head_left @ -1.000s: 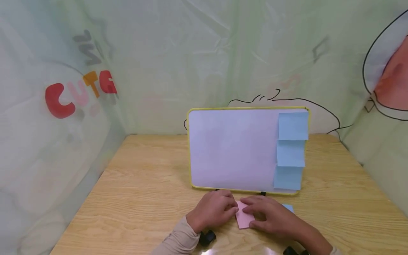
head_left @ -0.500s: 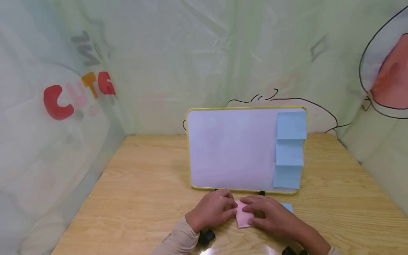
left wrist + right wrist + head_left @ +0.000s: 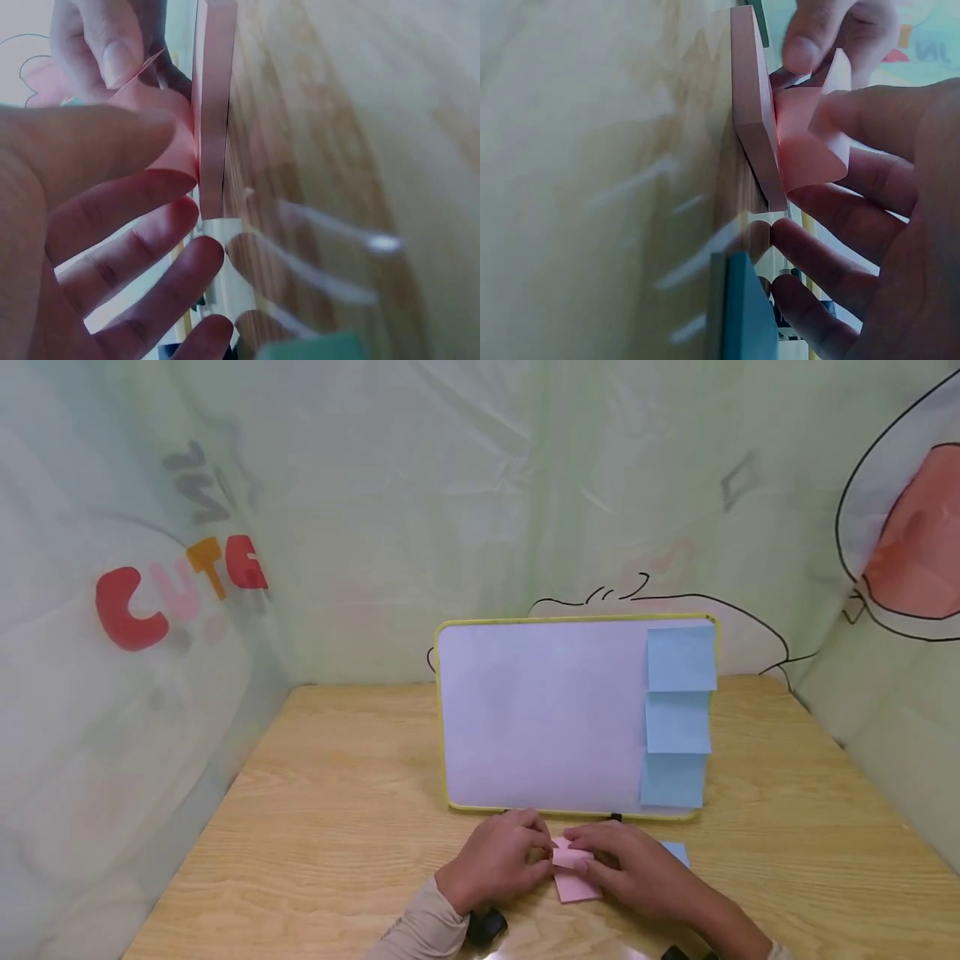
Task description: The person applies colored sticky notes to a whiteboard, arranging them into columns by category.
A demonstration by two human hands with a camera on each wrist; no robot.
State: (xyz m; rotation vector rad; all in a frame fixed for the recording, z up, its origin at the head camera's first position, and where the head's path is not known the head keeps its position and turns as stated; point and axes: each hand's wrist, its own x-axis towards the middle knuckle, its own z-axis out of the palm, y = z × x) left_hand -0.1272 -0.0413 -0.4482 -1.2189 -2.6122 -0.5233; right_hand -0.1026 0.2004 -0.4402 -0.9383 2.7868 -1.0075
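Note:
A pink sticky note pad [image 3: 576,887] lies on the table before the whiteboard, its top sheet [image 3: 810,142] lifted and curled back. The right hand [image 3: 637,868] pinches this sheet between thumb and index finger, as the right wrist view shows. At the pad's other side is the left hand [image 3: 498,853], its index fingertip right at the pad's edge. In the left wrist view its thumb overlaps the curled sheet, and its other fingers are loosely spread. Beside the right hand a blue sticky note pad [image 3: 676,852] is partly hidden; the right wrist view shows its edge.
A yellow-framed whiteboard [image 3: 540,718] stands on black feet behind the hands. Blue sticky notes [image 3: 677,722] form a column down its right side. A green block edge [image 3: 315,348] shows low in the left wrist view. Wooden tabletop [image 3: 337,777] extends to both sides.
The pink pad's top sheet has risen and folded back between the hands; earlier it lay flat. Both hands stay in nearly the same place. The head view has shifted slightly.

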